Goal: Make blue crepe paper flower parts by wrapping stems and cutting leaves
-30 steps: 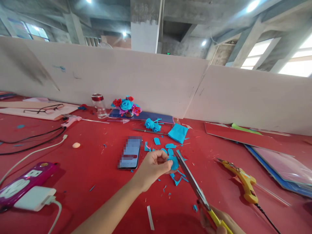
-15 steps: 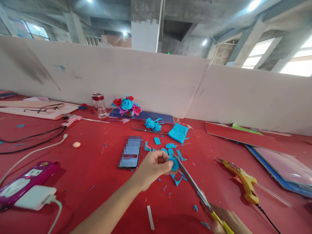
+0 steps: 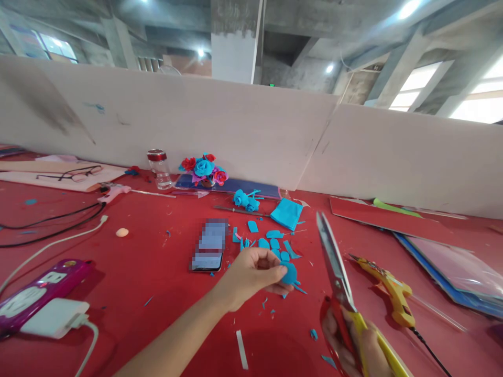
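Note:
My left hand pinches a small rounded blue paper piece just above the red table. My right hand grips the red and yellow handles of a pair of scissors. Their blades are closed and point up and away, well to the right of the blue piece. Several cut blue petals and scraps lie on the table just beyond my left hand. A folded blue paper sheet lies further back.
A phone lies left of my left hand. A yellow glue gun rests to the right, near stacked coloured sheets. A paper flower bouquet, a jar, a pink glue gun, glasses, cables and a power strip lie to the left.
The scissors have left the blue piece and swung up and to the right, blades now closed and lifted. My left hand has lowered slightly with the trimmed piece.

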Demonstrator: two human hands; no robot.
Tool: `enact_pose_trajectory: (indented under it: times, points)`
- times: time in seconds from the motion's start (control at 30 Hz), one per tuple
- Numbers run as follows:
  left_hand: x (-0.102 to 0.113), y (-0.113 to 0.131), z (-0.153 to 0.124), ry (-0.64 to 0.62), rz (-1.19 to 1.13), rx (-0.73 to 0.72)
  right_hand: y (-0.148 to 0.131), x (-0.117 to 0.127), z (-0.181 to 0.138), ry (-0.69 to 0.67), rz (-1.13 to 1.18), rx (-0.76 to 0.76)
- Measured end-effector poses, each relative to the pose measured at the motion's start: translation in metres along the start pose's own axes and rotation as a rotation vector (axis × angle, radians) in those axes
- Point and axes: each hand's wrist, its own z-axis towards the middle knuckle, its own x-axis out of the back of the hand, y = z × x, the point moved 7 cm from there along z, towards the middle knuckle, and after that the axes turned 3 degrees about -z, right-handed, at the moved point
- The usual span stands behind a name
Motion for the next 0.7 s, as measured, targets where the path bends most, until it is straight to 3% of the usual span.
enact_pose_trajectory:
  times: [0.17, 0.37, 0.5, 0.7]
  points:
    - [-0.005, -0.008, 0.0, -0.011, 0.105, 0.044, -0.044, -0.016, 0.021, 0.047, -0.064, 0.072]
    - [0.0, -0.014, 0.002, 0.045, 0.121, 0.08, -0.048, -0.033, 0.05, 0.032, 0.073, 0.115]
    - [-0.001, -0.018, 0.003, 0.01, 0.177, 0.133, -0.057, -0.035, 0.056, 0.01, 0.109, 0.136]
    - [0.003, 0.0, 0.002, 0.101, -0.039, -0.045, -0.053, -0.025, 0.05, 0.084, -0.006, 0.156]
